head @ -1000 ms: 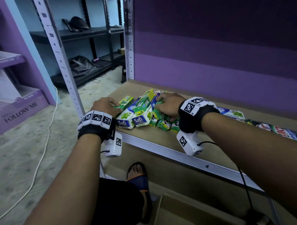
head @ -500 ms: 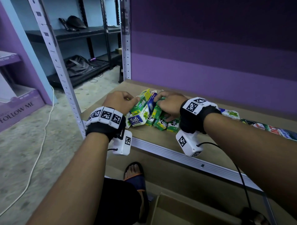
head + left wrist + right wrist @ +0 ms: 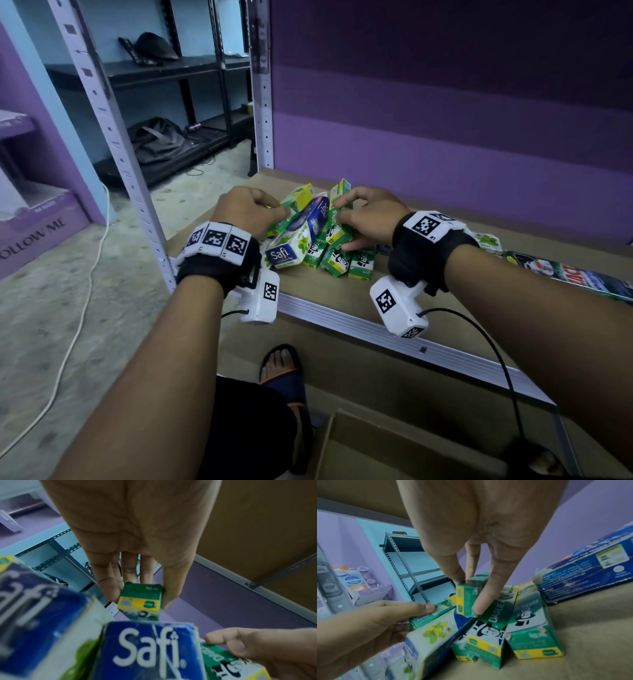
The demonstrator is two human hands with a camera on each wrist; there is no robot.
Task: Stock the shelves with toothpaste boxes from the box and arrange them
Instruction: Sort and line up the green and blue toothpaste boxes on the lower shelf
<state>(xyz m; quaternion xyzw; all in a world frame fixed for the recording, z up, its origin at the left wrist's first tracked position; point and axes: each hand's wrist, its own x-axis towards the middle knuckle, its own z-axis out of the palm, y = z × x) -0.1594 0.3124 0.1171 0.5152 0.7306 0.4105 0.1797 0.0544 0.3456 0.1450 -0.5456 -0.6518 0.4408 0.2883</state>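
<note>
A heap of toothpaste boxes (image 3: 308,240) lies on the brown shelf board (image 3: 335,298), green Darlie ones (image 3: 489,632) and blue-and-white Safi ones (image 3: 150,650). My left hand (image 3: 279,214) is on the heap's left side. In the left wrist view, the left hand (image 3: 139,596) pinches the end of a small green box (image 3: 139,605) between thumb and fingers. My right hand (image 3: 342,214) is on the heap's right side, and the right hand (image 3: 469,595) pinches another green box (image 3: 464,601), held up on end. Both hands' fingers are curled.
Longer toothpaste boxes (image 3: 565,274) lie along the shelf to the right. An open cardboard box (image 3: 394,445) sits on the floor below, beside my sandalled foot (image 3: 284,370). A perforated metal upright (image 3: 113,137) stands at the left, and the purple back wall (image 3: 445,154) is close behind.
My left hand has moved right onto the heap. Both hands have drawn together, pushing the boxes into a tighter pile and tipping some up on end.
</note>
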